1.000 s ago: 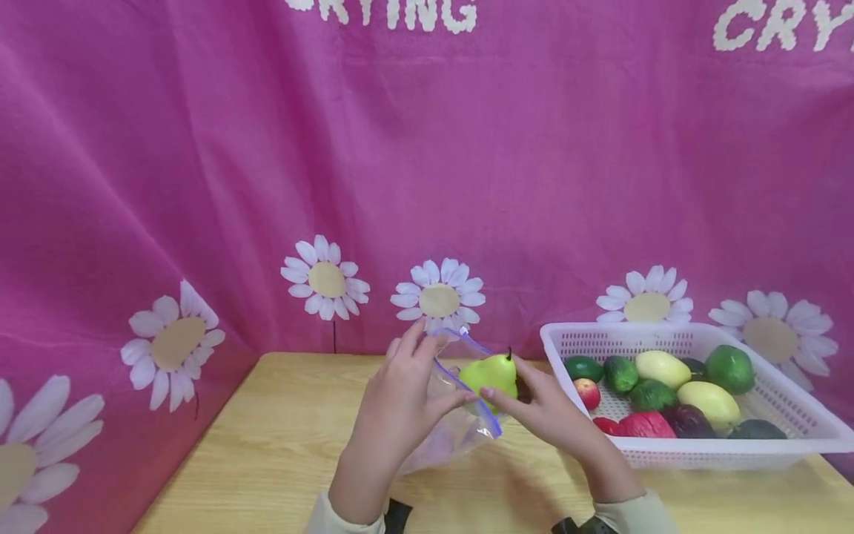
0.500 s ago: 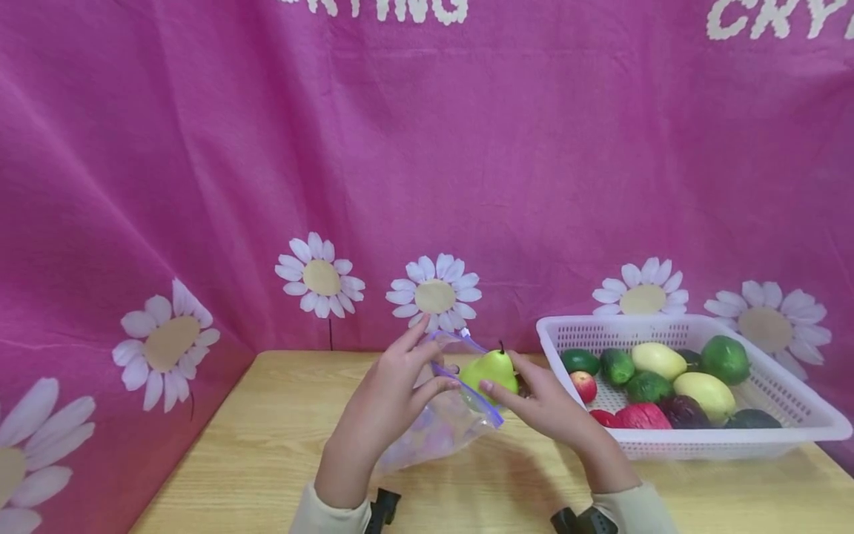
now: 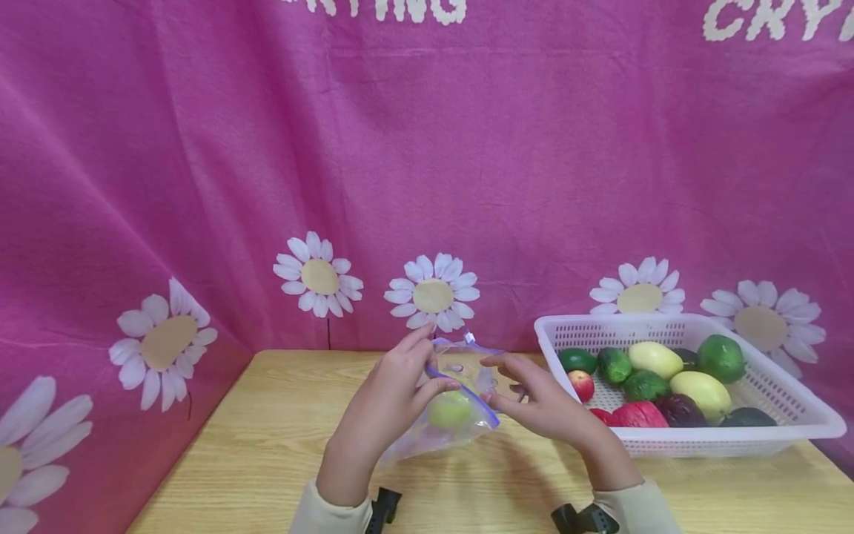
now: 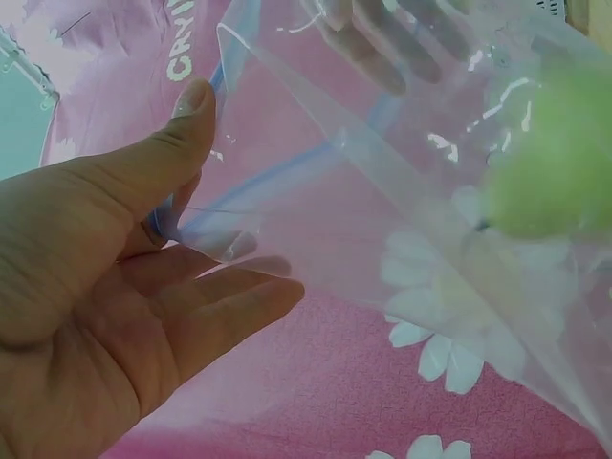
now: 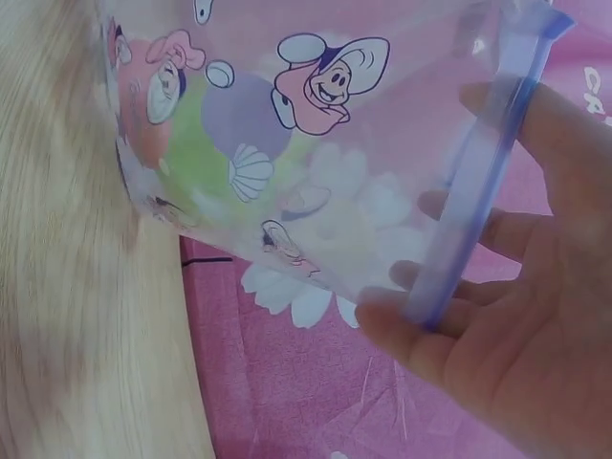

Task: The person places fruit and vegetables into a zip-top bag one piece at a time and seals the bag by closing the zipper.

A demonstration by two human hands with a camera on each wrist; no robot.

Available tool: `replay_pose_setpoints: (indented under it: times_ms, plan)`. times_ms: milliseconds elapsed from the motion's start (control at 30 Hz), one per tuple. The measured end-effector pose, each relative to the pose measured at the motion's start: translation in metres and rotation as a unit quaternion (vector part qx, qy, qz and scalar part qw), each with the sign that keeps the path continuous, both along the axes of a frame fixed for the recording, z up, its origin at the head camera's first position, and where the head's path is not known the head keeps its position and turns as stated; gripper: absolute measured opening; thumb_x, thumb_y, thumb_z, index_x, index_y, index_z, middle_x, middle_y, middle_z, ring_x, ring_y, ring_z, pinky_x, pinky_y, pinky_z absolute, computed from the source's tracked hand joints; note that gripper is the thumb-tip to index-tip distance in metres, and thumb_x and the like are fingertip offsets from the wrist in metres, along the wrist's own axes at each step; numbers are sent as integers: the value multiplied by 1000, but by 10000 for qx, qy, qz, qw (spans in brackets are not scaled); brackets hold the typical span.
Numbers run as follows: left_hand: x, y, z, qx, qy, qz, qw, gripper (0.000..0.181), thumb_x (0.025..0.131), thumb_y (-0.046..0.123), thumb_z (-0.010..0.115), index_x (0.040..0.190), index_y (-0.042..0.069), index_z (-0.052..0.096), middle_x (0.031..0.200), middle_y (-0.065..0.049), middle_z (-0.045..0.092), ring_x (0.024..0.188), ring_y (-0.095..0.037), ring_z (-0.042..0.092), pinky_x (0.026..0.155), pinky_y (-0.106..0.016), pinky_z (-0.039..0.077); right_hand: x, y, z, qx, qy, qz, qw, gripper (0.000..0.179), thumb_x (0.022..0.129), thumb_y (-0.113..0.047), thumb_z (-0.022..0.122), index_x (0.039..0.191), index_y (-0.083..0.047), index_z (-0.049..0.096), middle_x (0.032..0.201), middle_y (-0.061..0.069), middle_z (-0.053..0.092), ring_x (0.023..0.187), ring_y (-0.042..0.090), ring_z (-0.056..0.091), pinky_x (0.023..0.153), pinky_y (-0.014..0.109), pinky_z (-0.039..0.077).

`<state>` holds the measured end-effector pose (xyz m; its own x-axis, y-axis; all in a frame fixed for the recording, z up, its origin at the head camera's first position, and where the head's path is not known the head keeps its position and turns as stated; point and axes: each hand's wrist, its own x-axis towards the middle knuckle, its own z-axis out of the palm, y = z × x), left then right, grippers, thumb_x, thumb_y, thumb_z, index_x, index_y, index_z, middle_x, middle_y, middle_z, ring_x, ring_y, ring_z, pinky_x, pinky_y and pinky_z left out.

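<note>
A clear zip bag (image 3: 416, 443) with a blue-violet rim and printed cartoon figures hangs tilted between the hands. Inside it lies a yellow-green pear (image 3: 450, 409), blurred through the plastic in the left wrist view. My left hand (image 3: 394, 386) pinches the rim between thumb and forefinger; its other fingers stay loose beneath, as the left wrist view shows. At the bag's mouth is my right hand (image 3: 543, 397), holding no fruit. Its fingers (image 5: 507, 229) are loosely extended across the blue rim, partly seen through the plastic.
A white perforated basket (image 3: 740, 443) stands on the wooden table (image 3: 253, 460) at the right. It holds several green and yellow fruits or vegetables, a small apple (image 3: 582, 386) and a red-pink piece (image 3: 638, 415). A magenta flowered cloth (image 3: 534, 185) hangs behind.
The pear has gone from my right hand down into the bag. My right fingers have let go of it and stay at the mouth. The left hand keeps the rim.
</note>
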<state>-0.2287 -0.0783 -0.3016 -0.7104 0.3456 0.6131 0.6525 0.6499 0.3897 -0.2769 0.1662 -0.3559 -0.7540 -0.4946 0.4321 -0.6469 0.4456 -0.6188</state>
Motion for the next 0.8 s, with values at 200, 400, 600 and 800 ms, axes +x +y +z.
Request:
replay_pose_setpoints:
  times_ms: [200,400,600,800]
  plan:
    - [1,1,0,-96,53,99,9999,26,86,23,80,87,8,59,141,-19,59,83,-21,68,70,-30,56,4,-3,1,57,328,42,9994,50,91,-19,70,136,-2,59,144,24,50,132,43,50,99,57,51]
    - [4,2,-1,-388,-145,308,9987,32,89,28,77,108,5,67,146,-18,55,96,-28,72,80,-41,60,8,-7,3,218,329,307,9987,53,90,-17,72,139,-4,56,150,29,42,134,47,48,102,59,48]
    - [4,3,0,-609,-311,414,9968,59,90,31,75,140,4,59,151,-16,51,115,-32,67,93,-46,57,8,-7,5,237,552,383,9975,51,91,-15,73,138,-3,56,144,21,51,129,43,54,99,60,50]
    - [3,3,1,-523,-346,356,9974,61,90,30,76,143,6,57,154,-16,48,107,-30,70,91,-43,58,5,7,13,-238,721,75,9971,35,94,-10,71,128,-6,63,126,5,66,118,30,63,98,54,52]
